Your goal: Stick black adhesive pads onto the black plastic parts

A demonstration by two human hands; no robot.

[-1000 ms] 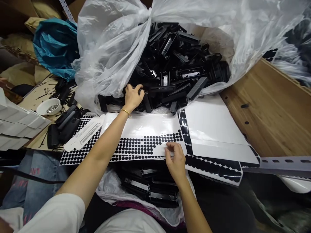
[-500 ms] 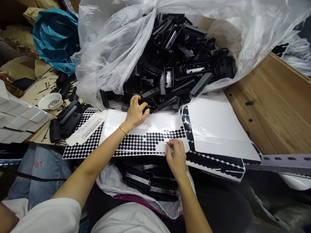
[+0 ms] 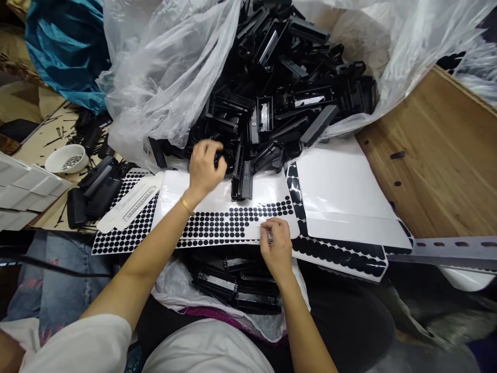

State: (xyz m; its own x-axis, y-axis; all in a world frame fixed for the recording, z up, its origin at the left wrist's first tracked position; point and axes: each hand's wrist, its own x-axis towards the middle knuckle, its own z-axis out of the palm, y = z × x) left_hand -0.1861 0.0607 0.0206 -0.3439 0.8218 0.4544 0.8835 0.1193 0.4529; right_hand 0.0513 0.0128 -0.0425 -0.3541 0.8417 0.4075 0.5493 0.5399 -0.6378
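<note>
Now, head view: compared with half a second ago, two black parts (image 3: 243,184) jut from the pile (image 3: 272,103) onto the dotted sheet (image 3: 269,186). Left hand (image 3: 207,168) sits just left of them, half open, fingers bent; cannot tell if it holds anything. Right hand (image 3: 276,248) remains by the sheet's front edge, thumb and fingers nearly together; any pinch unreadable. Room shows between the hands. Wooden board (image 3: 435,155) bounds the right.

At right, a brown wooden panel (image 3: 438,155) slants above a perforated metal rail (image 3: 446,253).
</note>
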